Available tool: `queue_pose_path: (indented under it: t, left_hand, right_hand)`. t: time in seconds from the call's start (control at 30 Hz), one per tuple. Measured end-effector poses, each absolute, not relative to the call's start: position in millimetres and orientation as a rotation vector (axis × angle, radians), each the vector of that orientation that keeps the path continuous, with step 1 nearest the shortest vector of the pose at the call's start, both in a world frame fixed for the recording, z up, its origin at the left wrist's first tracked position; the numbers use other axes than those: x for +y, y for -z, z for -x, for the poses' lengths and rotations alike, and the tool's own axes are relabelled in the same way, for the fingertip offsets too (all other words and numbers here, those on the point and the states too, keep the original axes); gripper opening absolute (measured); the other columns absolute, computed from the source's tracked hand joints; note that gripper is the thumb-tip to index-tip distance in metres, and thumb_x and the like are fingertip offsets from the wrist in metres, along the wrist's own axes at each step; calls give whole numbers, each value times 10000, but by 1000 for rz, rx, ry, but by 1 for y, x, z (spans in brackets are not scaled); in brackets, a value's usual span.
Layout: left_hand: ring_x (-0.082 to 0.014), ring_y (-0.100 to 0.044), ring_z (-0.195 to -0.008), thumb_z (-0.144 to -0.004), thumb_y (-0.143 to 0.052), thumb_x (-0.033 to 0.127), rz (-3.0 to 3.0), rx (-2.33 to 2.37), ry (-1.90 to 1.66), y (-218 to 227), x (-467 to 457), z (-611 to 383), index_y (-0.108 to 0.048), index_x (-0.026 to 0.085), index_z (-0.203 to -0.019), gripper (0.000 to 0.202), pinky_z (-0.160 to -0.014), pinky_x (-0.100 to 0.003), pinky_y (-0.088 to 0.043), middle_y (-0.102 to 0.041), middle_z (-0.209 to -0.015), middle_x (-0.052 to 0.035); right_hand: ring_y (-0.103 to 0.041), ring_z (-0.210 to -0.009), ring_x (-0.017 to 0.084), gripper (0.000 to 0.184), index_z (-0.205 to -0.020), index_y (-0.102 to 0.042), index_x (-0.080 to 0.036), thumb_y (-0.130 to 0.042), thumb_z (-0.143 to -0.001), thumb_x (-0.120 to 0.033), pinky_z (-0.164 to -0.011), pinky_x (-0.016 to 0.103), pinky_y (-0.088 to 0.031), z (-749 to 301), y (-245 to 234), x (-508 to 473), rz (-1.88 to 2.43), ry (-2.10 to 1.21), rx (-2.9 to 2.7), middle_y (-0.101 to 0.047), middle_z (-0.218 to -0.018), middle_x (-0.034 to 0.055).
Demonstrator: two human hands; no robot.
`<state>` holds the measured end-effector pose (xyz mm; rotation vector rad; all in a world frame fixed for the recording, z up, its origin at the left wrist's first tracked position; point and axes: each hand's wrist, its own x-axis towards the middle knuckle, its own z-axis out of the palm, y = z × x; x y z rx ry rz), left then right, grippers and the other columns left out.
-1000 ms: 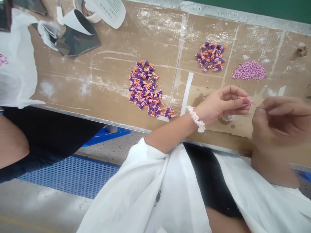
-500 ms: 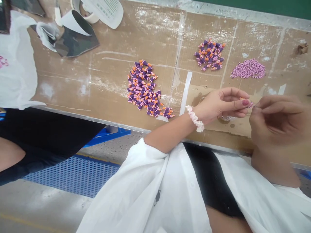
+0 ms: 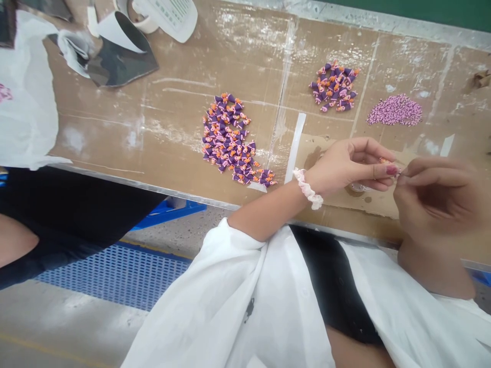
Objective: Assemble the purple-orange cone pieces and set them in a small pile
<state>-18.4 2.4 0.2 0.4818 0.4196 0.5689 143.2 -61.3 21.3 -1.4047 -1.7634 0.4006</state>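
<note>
Between thumb and fingers my left hand (image 3: pixel 358 166) pinches a small figurine (image 3: pixel 383 160), mostly hidden, with a bit of orange and pink showing. My right hand (image 3: pixel 437 191) is closed in a pinch right beside it, fingertips close to the figurine; what it holds is too small and blurred to make out. Behind the hands lie a heap of tiny pink pieces (image 3: pixel 397 110) and a cluster of purple, orange and pink figurines (image 3: pixel 334 87). A larger group of like figurines (image 3: pixel 227 138) spreads to the left. Something clear and round (image 3: pixel 359 187) shows partly under my left hand.
Brown cardboard (image 3: pixel 180 128) covers the table. A white strip (image 3: pixel 295 145) lies left of my wrist. At the far left are a white plastic sheet (image 3: pixel 32 102), a dark curled sheet (image 3: pixel 123 56) and a white printed piece (image 3: pixel 174 18). Another person's dark clothing (image 3: pixel 72 220) is at lower left.
My right fingertips have come slightly closer to my left thumb, over the figurine. The view has shifted a little; the heaps on the table look the same.
</note>
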Motion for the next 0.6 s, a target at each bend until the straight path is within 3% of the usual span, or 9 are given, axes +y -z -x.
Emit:
queue_pose_path:
  t: [0.27,0.6]
  left_hand:
    - [-79,-681,-605,-615,-823,310,-499,464,-529,-1,3,20,-547,109,-857,419,-640,-204,-592,-671,-647,27]
    - [-58,-673,-682,-816,-635,72,-470,410,-556,-4,6,21,-548,119,-860,108,-763,-247,-590,-651,-737,26]
  right_hand:
    - [-573,-595,115,149,-731,-565,-223,-684,-718,-134,-479,270,-423,-139,-26,-61,1418,-441,-1771,-638,-777,27]
    - [-631,-702,146,258,-812,-594,-223,-725,-675,-49,-509,271,-459,-141,-13,-58,1223,-204,-1684,-677,-818,28]
